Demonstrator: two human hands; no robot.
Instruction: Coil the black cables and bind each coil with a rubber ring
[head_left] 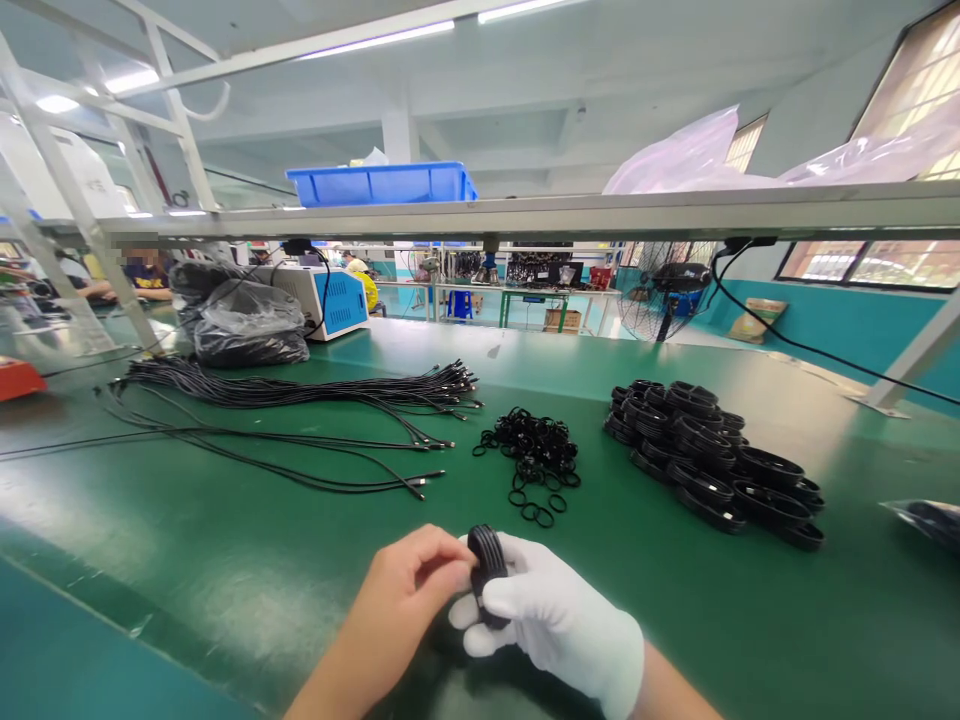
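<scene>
A black cable wound into a tight coil [487,552] is held above the front of the green bench. My right hand [551,605], in a white glove, grips the coil between thumb and fingers. Bare, my left hand [409,590] pinches at the coil's left side with thumb and index finger; whatever lies between those fingertips is hidden. Just beyond the hands lies a pile of small black rings [536,440], with several loose ones at its near edge. Long straight black cables [322,390] stretch out to the left, their plugs pointing right. Finished-looking coiled cables [705,440] are heaped on the right.
A shelf [540,215] crosses above the bench and carries a blue bin [382,185] and clear plastic bags. A bagged black bundle [251,320] and a blue-and-white machine [330,300] stand at the back left. A plastic bag [930,520] lies at the far right.
</scene>
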